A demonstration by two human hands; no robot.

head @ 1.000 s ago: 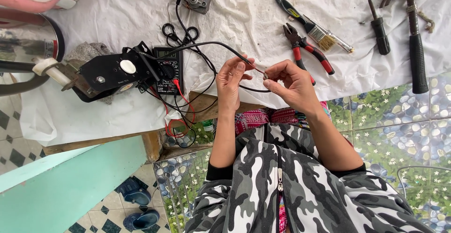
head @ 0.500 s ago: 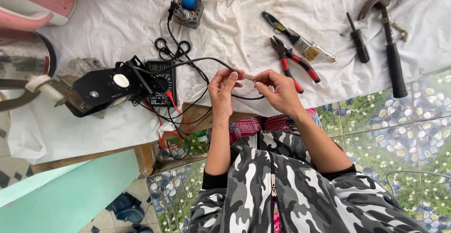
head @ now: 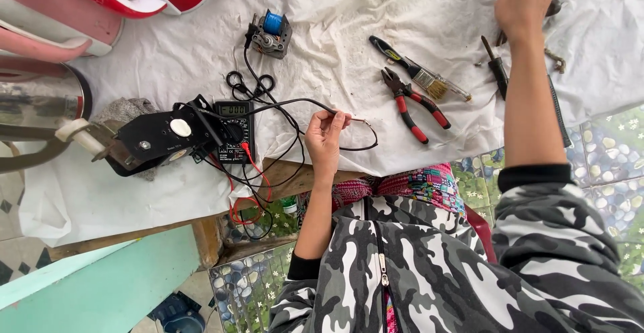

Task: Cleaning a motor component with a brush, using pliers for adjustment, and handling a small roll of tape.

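One of the hands, the left hand (head: 327, 138), pinches the black wire (head: 295, 102); the right hand (head: 524, 1) is well apart.

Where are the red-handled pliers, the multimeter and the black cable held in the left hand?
red-handled pliers (head: 409, 102): head view, near the pivot.
multimeter (head: 235, 132): head view, on its dial face.
black cable (head: 295, 101): head view, on the stretch left of the fingers.

Matt rubber-sheathed black wire (head: 282, 103) over a rough, creased white cloth (head: 335, 24).

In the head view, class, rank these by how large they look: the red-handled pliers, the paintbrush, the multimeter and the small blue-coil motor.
1. Paintbrush, longest, though the red-handled pliers look nearly alike, so that order is unsure.
2. Multimeter.
3. Blue-coil motor, smallest.
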